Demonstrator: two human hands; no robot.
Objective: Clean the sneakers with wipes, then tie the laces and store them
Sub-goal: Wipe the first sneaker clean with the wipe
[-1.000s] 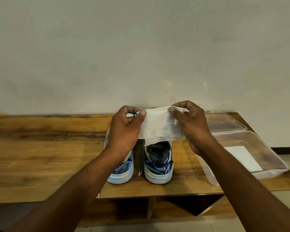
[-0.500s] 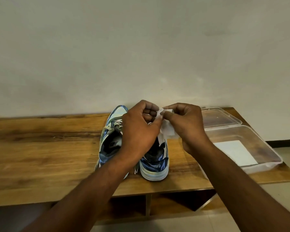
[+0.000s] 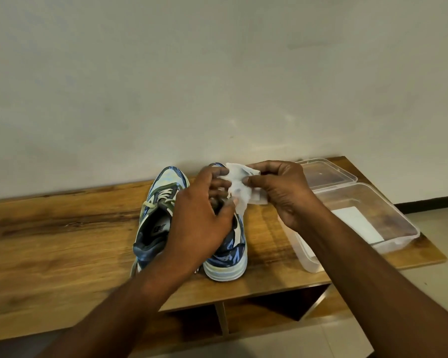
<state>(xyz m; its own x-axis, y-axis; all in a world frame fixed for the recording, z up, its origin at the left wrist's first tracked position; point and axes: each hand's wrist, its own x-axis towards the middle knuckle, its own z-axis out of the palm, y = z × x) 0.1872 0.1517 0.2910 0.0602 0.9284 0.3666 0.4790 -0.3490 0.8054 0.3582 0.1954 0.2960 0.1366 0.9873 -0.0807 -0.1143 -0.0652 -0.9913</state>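
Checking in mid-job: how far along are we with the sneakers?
Early. Done: nothing visibly finished. In hand: both the left hand and right hand pinch a white wipe above the right sneaker; it touches neither shoe yet. Left: wiping both, tying the left sneaker laces, which hang loose, and storing the pair in the open clear plastic box.

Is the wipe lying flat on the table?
No, both the left hand and right hand hold the wipe up above the sneakers.

2 sneakers [image 3: 163,215], 1 wipe [image 3: 239,186], 1 clear box [image 3: 367,223], 1 lid [image 3: 326,174]
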